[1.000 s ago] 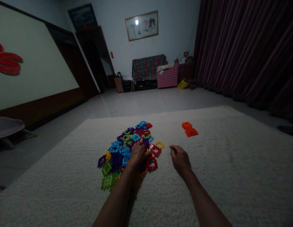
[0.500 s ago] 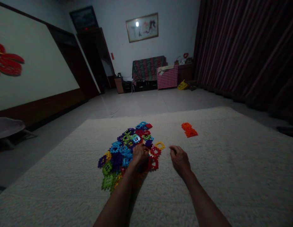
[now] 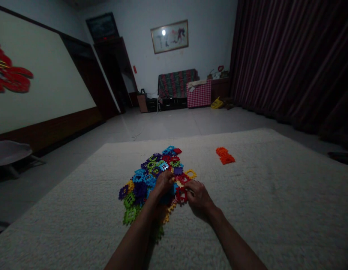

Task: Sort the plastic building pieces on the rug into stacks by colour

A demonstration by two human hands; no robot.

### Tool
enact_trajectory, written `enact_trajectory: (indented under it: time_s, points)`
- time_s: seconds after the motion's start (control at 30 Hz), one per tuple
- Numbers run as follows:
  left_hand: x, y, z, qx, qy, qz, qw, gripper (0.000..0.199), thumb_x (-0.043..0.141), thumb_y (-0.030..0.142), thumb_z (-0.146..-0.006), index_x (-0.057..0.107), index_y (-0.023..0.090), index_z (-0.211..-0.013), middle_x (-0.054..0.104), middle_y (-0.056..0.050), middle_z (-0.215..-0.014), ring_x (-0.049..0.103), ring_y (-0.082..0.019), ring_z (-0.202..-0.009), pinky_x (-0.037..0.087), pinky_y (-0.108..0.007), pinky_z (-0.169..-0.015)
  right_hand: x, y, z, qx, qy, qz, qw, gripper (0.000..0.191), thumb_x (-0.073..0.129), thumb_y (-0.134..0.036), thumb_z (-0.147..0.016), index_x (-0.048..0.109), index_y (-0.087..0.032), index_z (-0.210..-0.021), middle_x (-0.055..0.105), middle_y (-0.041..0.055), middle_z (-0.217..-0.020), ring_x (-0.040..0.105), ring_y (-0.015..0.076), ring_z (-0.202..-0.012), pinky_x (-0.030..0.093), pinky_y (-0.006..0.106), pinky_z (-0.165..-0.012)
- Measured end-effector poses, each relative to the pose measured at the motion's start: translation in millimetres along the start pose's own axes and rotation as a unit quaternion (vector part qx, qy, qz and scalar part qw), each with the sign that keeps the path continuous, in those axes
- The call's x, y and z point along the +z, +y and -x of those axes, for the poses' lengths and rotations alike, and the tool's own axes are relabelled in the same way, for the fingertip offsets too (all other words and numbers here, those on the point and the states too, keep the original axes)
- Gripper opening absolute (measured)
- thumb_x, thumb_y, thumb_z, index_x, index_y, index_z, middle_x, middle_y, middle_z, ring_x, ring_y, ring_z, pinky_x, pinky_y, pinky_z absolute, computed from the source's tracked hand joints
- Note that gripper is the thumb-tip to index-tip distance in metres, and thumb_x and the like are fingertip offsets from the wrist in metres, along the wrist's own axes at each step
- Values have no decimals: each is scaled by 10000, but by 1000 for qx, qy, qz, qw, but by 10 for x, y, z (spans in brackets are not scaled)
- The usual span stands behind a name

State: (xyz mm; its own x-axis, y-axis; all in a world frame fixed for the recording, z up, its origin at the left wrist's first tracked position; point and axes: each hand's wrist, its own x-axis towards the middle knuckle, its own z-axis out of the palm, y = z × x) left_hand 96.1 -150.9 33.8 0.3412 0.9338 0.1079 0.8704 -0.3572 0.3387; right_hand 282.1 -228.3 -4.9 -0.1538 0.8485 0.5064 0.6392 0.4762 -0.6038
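Note:
A heap of colourful plastic interlocking building pieces (image 3: 140, 189), toothed at the edges and some with window-like openings, lies on the pale cover. Over its right part, my left hand (image 3: 163, 183) has its fingers curled together; what they hold, if anything, is too dim to make out. My right hand (image 3: 200, 197) is at the heap's right edge, its thumb and fingers pinched beside a red piece (image 3: 181, 195). Whether it grips that piece is hidden. A yellow frame-shaped piece (image 3: 191, 173) lies just beyond the right hand. Apart from the heap, to the right, sits a group of orange pieces (image 3: 225, 155).
The pale textured cover (image 3: 261, 202) spreads under everything, its far edge before a tiled floor (image 3: 174, 123). A grey stool (image 3: 12, 153) stands at left. Dark curtains (image 3: 278, 63) hang at right. A cloth-draped cabinet (image 3: 174, 84) is by the far wall.
My right hand has moved left and slightly nearer to me, from the bare cover to the red pieces at the heap's edge. My left hand stays over the heap.

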Motion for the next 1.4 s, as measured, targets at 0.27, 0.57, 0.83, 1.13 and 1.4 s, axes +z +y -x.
enact_trajectory:
  time_s: [0.27, 0.57, 0.83, 1.13, 1.4]
  points:
    - [-98, -8, -97, -40, 39, -69, 996, 222, 529, 193, -854, 725, 203, -958, 642, -72, -1142, 563, -193, -1056, 417, -280, -938, -30, 2, 9, 13, -5, -2, 1000, 298, 485, -71, -731, 669, -215, -916, 676, 36, -949, 586, 202, -921, 410, 332, -875]
    - [-23, -26, -223, -41, 0, -109, 993, 277, 452, 267, -921, 699, 222, -1036, 552, -93, -1238, 515, -232, -1137, 425, -299, -927, -60, -60, 13, 18, 2, -2, 1000, 229, 489, -78, -755, 639, -211, -865, 664, 28, -888, 583, 195, -865, 417, 317, -829]
    - [-127, -25, -337, -50, -40, -133, 989, 293, 529, 264, -859, 649, 203, -1119, 492, -119, -1333, 497, -253, -1179, 426, -312, -947, -54, -48, 14, 25, 6, -9, 1000, 226, 487, -97, -767, 639, -216, -884, 674, 34, -920, 589, 203, -887, 420, 335, -851]
    - [-31, 158, -314, -39, -41, -146, 988, 319, 415, 167, -895, 676, 123, -1073, 552, -196, -1209, 523, -309, -1147, 467, -368, -894, -65, -55, 15, 20, -5, 0, 1000, 179, 471, -116, -817, 619, -211, -852, 642, 30, -874, 576, 193, -861, 415, 327, -831]
    - [-82, -3, -342, -75, 18, -111, 991, 262, 508, 266, -906, 604, 181, -1135, 613, -120, -1124, 602, -228, -989, 455, -317, -848, -58, -68, 19, 20, 5, -16, 1000, 216, 480, -87, -787, 642, -201, -873, 654, 37, -885, 582, 194, -870, 429, 331, -833]
